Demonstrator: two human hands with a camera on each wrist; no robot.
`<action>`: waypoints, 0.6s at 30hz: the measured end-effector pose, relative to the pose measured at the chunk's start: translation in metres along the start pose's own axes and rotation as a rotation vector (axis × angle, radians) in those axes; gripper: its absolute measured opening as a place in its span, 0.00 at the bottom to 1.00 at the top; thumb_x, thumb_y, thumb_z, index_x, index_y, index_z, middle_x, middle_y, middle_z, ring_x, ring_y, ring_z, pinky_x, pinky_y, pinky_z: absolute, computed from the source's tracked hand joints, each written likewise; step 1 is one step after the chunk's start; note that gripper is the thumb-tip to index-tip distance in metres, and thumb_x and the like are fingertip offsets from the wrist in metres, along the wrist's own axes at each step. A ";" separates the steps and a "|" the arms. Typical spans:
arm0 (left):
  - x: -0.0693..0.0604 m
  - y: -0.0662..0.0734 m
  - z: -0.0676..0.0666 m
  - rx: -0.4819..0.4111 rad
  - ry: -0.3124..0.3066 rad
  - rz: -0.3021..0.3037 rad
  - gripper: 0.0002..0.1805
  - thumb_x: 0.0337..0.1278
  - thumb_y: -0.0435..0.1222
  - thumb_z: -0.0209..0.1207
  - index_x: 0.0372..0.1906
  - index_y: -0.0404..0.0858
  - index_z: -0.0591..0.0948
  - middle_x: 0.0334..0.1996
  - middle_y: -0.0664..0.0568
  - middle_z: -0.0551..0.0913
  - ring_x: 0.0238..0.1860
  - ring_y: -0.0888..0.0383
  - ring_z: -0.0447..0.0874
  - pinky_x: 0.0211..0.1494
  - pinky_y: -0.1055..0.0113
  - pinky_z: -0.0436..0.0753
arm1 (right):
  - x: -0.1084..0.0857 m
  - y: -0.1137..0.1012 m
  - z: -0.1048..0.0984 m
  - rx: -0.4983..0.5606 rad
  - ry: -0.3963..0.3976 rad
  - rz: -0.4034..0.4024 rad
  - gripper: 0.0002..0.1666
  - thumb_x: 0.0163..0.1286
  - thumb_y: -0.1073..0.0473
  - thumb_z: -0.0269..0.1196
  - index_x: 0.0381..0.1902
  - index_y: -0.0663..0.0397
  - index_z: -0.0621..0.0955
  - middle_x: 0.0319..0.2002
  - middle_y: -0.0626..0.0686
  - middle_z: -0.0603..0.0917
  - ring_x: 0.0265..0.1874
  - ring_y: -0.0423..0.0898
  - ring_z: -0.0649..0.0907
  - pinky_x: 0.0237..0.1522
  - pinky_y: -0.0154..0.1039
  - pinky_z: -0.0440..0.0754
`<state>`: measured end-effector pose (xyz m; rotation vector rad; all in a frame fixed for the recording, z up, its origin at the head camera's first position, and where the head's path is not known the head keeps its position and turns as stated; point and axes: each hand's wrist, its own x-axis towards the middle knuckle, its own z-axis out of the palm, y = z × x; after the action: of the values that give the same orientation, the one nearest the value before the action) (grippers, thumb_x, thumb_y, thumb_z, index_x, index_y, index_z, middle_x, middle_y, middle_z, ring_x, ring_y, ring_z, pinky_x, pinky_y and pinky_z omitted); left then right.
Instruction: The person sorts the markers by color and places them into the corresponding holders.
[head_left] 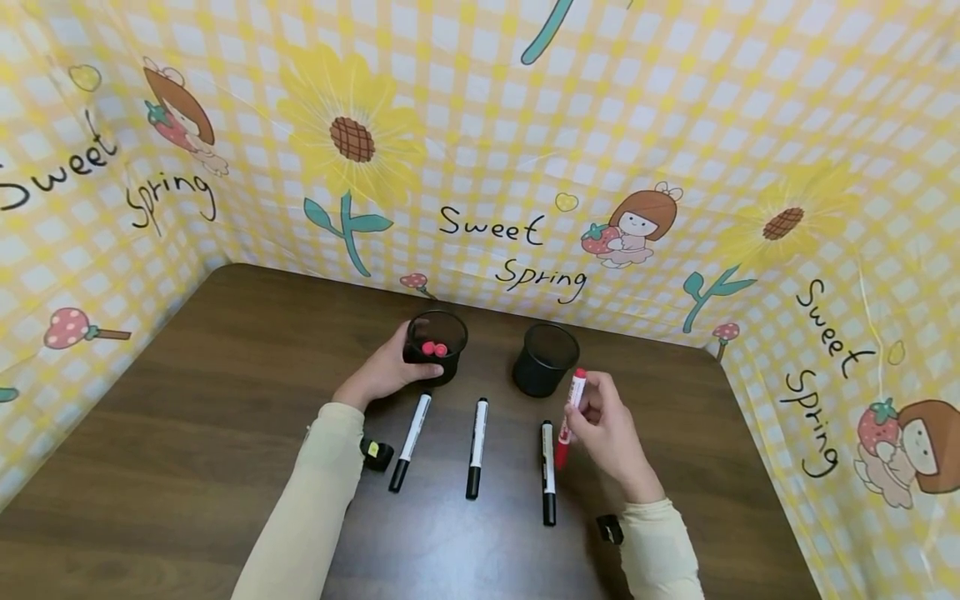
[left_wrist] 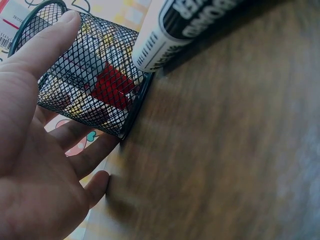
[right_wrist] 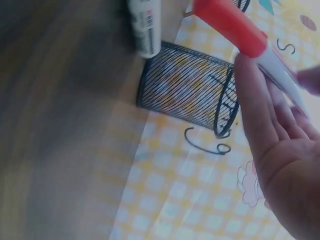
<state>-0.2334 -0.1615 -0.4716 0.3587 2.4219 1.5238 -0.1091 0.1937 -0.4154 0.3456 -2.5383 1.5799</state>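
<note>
Three black markers [head_left: 477, 448] lie apart on the brown table [head_left: 150, 417], perhaps spread so each is easy to grasp. Just beside the rightmost, the right hand [head_left: 609, 432] pinches a red marker [head_left: 575, 393], held tilted, red end up. Farther off, the left hand [head_left: 385, 367] grips a mesh cup [head_left: 453, 365], likely steadying it; two red ends [head_left: 428, 348] show inside. Another cup [head_left: 536, 377] stands to its right, untouched. One black marker's label is cut off, its wording unclear; the checked cloth [head_left: 480, 167] behind reads "Sweet Spring".
</note>
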 end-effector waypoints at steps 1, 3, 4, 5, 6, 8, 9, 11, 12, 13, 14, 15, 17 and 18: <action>0.000 0.000 0.000 0.000 0.000 0.001 0.54 0.51 0.55 0.74 0.78 0.52 0.55 0.73 0.38 0.63 0.72 0.40 0.61 0.70 0.39 0.61 | 0.002 -0.002 0.002 0.027 0.022 -0.028 0.25 0.67 0.76 0.63 0.57 0.61 0.67 0.27 0.59 0.81 0.21 0.54 0.83 0.24 0.47 0.85; -0.001 -0.001 -0.001 -0.002 0.000 0.004 0.54 0.52 0.54 0.74 0.78 0.51 0.54 0.73 0.37 0.62 0.72 0.39 0.61 0.70 0.38 0.60 | 0.007 -0.007 0.007 0.075 0.061 -0.088 0.25 0.67 0.79 0.61 0.58 0.66 0.66 0.28 0.63 0.81 0.22 0.58 0.84 0.25 0.47 0.85; -0.001 -0.001 -0.001 -0.004 0.003 0.003 0.54 0.52 0.53 0.74 0.78 0.51 0.55 0.73 0.37 0.62 0.72 0.39 0.60 0.70 0.38 0.60 | 0.009 -0.010 0.010 0.089 0.080 -0.122 0.25 0.67 0.80 0.60 0.58 0.69 0.65 0.28 0.64 0.81 0.22 0.60 0.83 0.26 0.45 0.85; -0.001 -0.001 -0.002 -0.005 0.003 0.007 0.54 0.52 0.53 0.74 0.78 0.51 0.55 0.73 0.37 0.62 0.72 0.39 0.60 0.70 0.38 0.60 | 0.011 -0.015 0.012 0.099 0.095 -0.158 0.25 0.66 0.81 0.59 0.58 0.71 0.64 0.28 0.66 0.81 0.23 0.59 0.83 0.26 0.42 0.85; -0.001 -0.001 -0.002 -0.005 0.004 0.006 0.54 0.52 0.53 0.74 0.78 0.51 0.55 0.73 0.37 0.63 0.72 0.39 0.61 0.70 0.38 0.60 | 0.012 -0.021 0.014 0.106 0.110 -0.193 0.25 0.65 0.83 0.59 0.57 0.73 0.64 0.27 0.67 0.81 0.22 0.59 0.83 0.27 0.40 0.85; -0.001 0.000 -0.002 -0.005 0.001 0.011 0.54 0.52 0.53 0.74 0.78 0.51 0.55 0.72 0.36 0.64 0.72 0.38 0.61 0.70 0.38 0.60 | 0.014 -0.032 0.017 0.095 0.141 -0.249 0.25 0.64 0.84 0.58 0.56 0.76 0.63 0.27 0.68 0.80 0.22 0.54 0.83 0.28 0.34 0.83; -0.001 0.000 -0.002 -0.005 0.000 0.013 0.54 0.52 0.54 0.74 0.78 0.51 0.55 0.72 0.36 0.64 0.72 0.38 0.61 0.70 0.38 0.60 | 0.015 -0.038 0.018 0.084 0.154 -0.271 0.25 0.63 0.84 0.59 0.55 0.76 0.63 0.27 0.68 0.80 0.22 0.51 0.82 0.28 0.31 0.82; -0.001 0.001 -0.002 -0.006 0.001 0.017 0.54 0.51 0.54 0.74 0.78 0.50 0.56 0.72 0.36 0.65 0.71 0.39 0.62 0.70 0.38 0.60 | 0.017 -0.049 0.021 0.072 0.170 -0.297 0.24 0.63 0.84 0.59 0.54 0.76 0.64 0.27 0.68 0.80 0.23 0.45 0.81 0.29 0.28 0.79; -0.001 0.001 -0.001 -0.007 0.002 0.019 0.54 0.51 0.55 0.74 0.78 0.50 0.56 0.71 0.37 0.65 0.71 0.39 0.62 0.70 0.39 0.60 | 0.019 -0.052 0.022 0.065 0.177 -0.302 0.25 0.62 0.84 0.60 0.54 0.76 0.64 0.27 0.67 0.80 0.24 0.43 0.80 0.29 0.28 0.79; -0.001 0.001 -0.001 -0.008 0.004 0.020 0.54 0.50 0.55 0.74 0.77 0.50 0.56 0.71 0.37 0.65 0.71 0.39 0.62 0.70 0.39 0.60 | 0.020 -0.055 0.023 0.056 0.179 -0.304 0.25 0.62 0.83 0.60 0.54 0.75 0.64 0.28 0.67 0.80 0.24 0.41 0.79 0.30 0.27 0.78; -0.001 0.001 -0.001 -0.008 0.005 0.021 0.53 0.50 0.55 0.74 0.77 0.51 0.56 0.71 0.37 0.65 0.71 0.39 0.62 0.70 0.39 0.60 | 0.022 -0.057 0.025 0.060 0.177 -0.305 0.25 0.62 0.83 0.60 0.54 0.75 0.64 0.28 0.68 0.80 0.24 0.41 0.80 0.30 0.27 0.78; -0.001 0.002 -0.001 -0.010 0.006 0.023 0.53 0.50 0.54 0.74 0.77 0.50 0.57 0.71 0.37 0.66 0.71 0.39 0.62 0.70 0.39 0.60 | 0.024 -0.059 0.026 0.065 0.174 -0.305 0.25 0.63 0.83 0.60 0.54 0.75 0.64 0.28 0.68 0.80 0.24 0.41 0.80 0.30 0.27 0.78; -0.001 0.002 0.000 -0.013 0.006 0.024 0.53 0.50 0.54 0.75 0.77 0.51 0.57 0.71 0.37 0.66 0.71 0.39 0.62 0.70 0.39 0.60 | 0.027 -0.061 0.029 0.069 0.168 -0.309 0.24 0.63 0.83 0.60 0.54 0.74 0.64 0.28 0.68 0.81 0.24 0.40 0.79 0.30 0.27 0.78; -0.001 0.002 0.000 -0.014 0.006 0.025 0.53 0.50 0.54 0.75 0.77 0.50 0.57 0.71 0.37 0.66 0.71 0.39 0.62 0.70 0.39 0.60 | 0.029 -0.061 0.030 0.075 0.165 -0.308 0.24 0.63 0.83 0.59 0.54 0.74 0.64 0.28 0.68 0.81 0.24 0.40 0.79 0.30 0.27 0.78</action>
<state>-0.2319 -0.1606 -0.4695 0.3841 2.4191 1.5532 -0.1205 0.1371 -0.3689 0.5596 -2.1846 1.5181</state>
